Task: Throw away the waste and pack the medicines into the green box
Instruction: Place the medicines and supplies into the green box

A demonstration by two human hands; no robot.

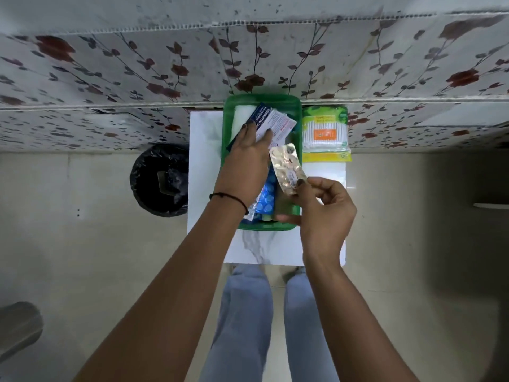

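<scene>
The green box sits on a small white table. Inside lie a white gauze roll, a blue and white dressing packet and blue pill strips. My left hand rests flat inside the box, fingertips pressing on the dressing packet. My right hand pinches a silver blister strip by its near end and holds it tilted over the box's right side.
A pack of cotton swabs lies on the table right of the box. A black-lined bin stands on the floor left of the table. A floral-tiled wall rises behind. My legs are below the table's near edge.
</scene>
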